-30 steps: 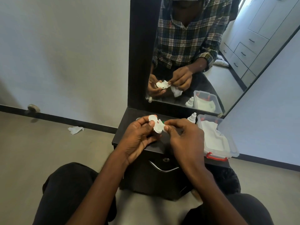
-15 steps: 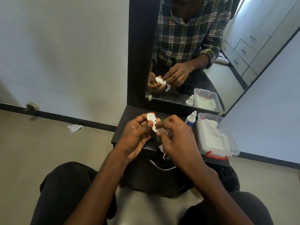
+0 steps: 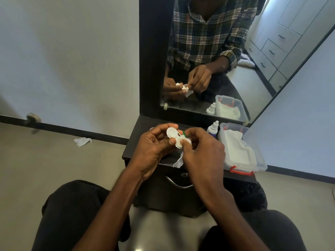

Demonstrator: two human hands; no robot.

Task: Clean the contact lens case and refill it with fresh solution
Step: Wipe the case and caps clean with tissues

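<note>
My left hand [image 3: 154,147] grips the white contact lens case [image 3: 175,135] above the dark cabinet top, one round lid flipped up. A bit of green shows on the case beside my right fingers. My right hand [image 3: 203,151] pinches a white tissue [image 3: 178,161] and pushes it into the case's well with a fingertip; the tissue's tail hangs below the fingers. The solution bottle [image 3: 213,128], white-tipped with a bluish label, stands just behind my right hand.
A clear plastic box [image 3: 253,164] with red latches and white cloth inside sits at the right of the dark cabinet [image 3: 137,134]. A mirror [image 3: 235,73] rises behind. A crumpled tissue [image 3: 82,141] lies on the floor at left. My knees flank the cabinet drawer.
The tissue has been worked further into the case well, with its tail now hanging below my right hand. Both hands stayed over the cabinet top.
</note>
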